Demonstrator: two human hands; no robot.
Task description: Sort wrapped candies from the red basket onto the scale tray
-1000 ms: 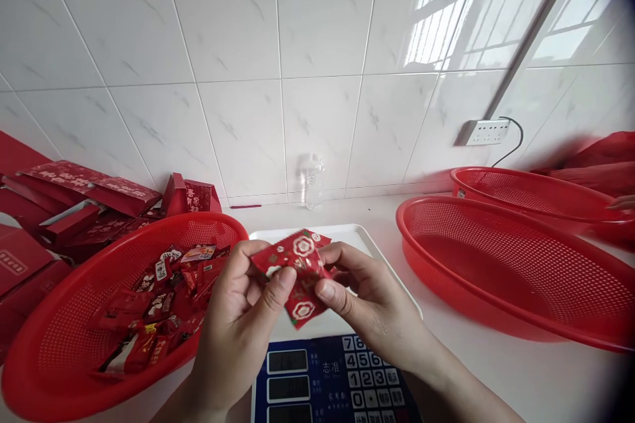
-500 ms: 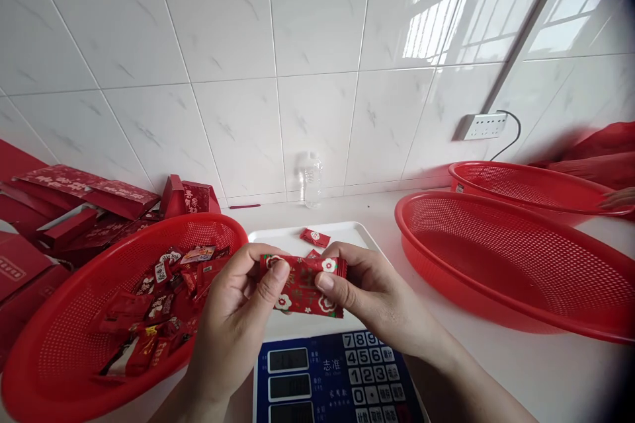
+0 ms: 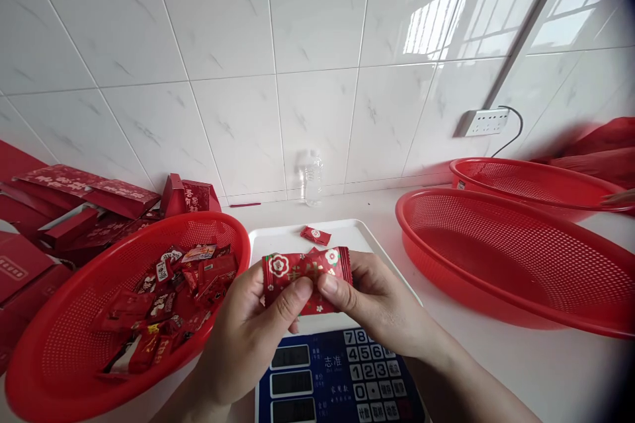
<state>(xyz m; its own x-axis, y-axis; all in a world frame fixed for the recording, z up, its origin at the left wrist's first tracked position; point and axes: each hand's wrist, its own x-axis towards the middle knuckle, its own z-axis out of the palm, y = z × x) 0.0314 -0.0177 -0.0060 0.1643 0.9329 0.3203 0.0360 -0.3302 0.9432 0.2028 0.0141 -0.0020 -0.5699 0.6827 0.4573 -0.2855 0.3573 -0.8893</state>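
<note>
Between my two hands is a red snack packet (image 3: 278, 266) with white flowers and crimped ends. My left hand (image 3: 253, 317) grips its left part, thumb pressed on the front. My right hand (image 3: 381, 304) pinches its right part, the thumb tips close together near the middle. Below the packet stands a scale, its blue panel (image 3: 333, 370) showing number keys and dark displays. A small red packet (image 3: 315, 235) lies on the scale's white tray (image 3: 270, 234); another beside it is mostly hidden behind the held one.
A red basket (image 3: 44, 337) of assorted small packets stands at left, with red boxes (image 3: 89, 195) behind it. Two red baskets (image 3: 476, 244) sit at right, a person's hand (image 3: 620, 198) by the far one. A clear bottle (image 3: 313, 178) stands by the wall, near a power strip (image 3: 486, 122).
My thumbs have slid inward to the middle of the packet, the left one most. The packet has shifted slightly and tilted up at its right end. The scale and baskets stay put.
</note>
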